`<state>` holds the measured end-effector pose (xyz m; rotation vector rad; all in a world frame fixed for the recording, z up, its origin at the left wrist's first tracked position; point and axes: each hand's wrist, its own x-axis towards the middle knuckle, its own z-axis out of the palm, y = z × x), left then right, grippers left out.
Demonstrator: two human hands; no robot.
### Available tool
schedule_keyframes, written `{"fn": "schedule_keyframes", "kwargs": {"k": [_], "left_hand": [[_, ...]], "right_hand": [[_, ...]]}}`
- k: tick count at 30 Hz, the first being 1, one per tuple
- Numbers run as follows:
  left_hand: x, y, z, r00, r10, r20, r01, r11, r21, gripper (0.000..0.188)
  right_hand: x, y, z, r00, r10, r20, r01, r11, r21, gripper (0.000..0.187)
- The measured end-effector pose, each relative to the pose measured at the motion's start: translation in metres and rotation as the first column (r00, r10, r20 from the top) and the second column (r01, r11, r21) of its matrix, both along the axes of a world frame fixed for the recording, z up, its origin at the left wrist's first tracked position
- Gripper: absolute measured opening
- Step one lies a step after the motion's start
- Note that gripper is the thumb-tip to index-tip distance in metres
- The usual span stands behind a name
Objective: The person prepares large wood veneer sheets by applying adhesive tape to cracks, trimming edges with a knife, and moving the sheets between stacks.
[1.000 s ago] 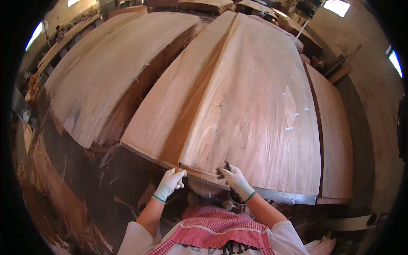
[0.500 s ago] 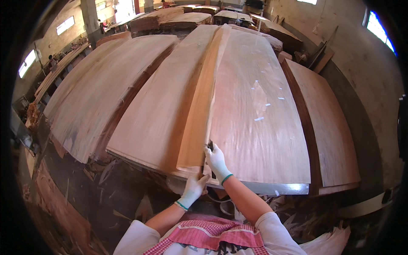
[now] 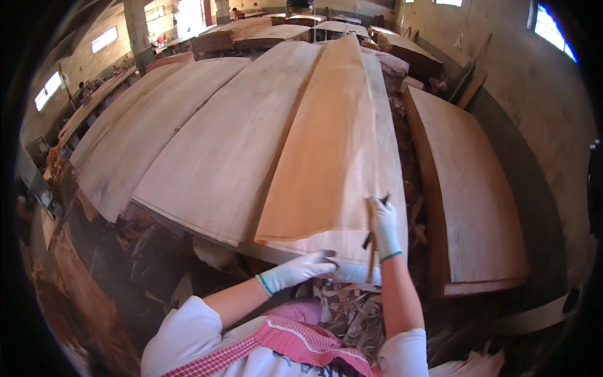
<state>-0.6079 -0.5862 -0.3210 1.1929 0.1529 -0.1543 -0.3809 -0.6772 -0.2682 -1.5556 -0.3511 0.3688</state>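
A large orange-tan veneer sheet [image 3: 320, 144] lies over paler sheets, its right side raised and curled. My right hand [image 3: 385, 227], in a white glove with a green cuff, is closed at this raised edge. Dark ends of a narrow tool [image 3: 366, 240] stick out beside its fingers, perhaps a knife; the kind is unclear. A thin brown strip [image 3: 372, 267] hangs below that hand. My left hand [image 3: 298, 270], gloved too, is off the wood by the near edge of the stack, fingers stretched out and nothing visibly held.
Pale veneer stacks [image 3: 220, 138] spread to the left, and another thick stack [image 3: 471, 188] stands to the right past a gap. Wood scraps [image 3: 352, 308] litter the floor at my front. More stacks [image 3: 276, 34] and people are at the back, with a wall [image 3: 515, 81] right.
My right hand has moved right with the raised veneer edge, and the orange-tan sheet now spreads over the pale, taped sheet. My left hand has come away from the stack's near edge.
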Motion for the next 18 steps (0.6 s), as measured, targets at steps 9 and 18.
{"fn": "schedule_keyframes", "kwargs": {"k": [9,18], "left_hand": [[0.066,-0.040,-0.111,0.858,0.481,-0.181,-0.459,0.558,-0.691,0.085],[0.179,-0.151,-0.098,0.718,0.667,-0.202,-0.674,0.593,-0.441,0.036]], "right_hand": [[0.244,-0.257,0.000,0.989,-0.128,-0.080,0.116,0.982,-0.147,0.019],[0.338,-0.447,0.026,0.979,-0.201,0.013,0.194,0.925,-0.327,0.020]]}}
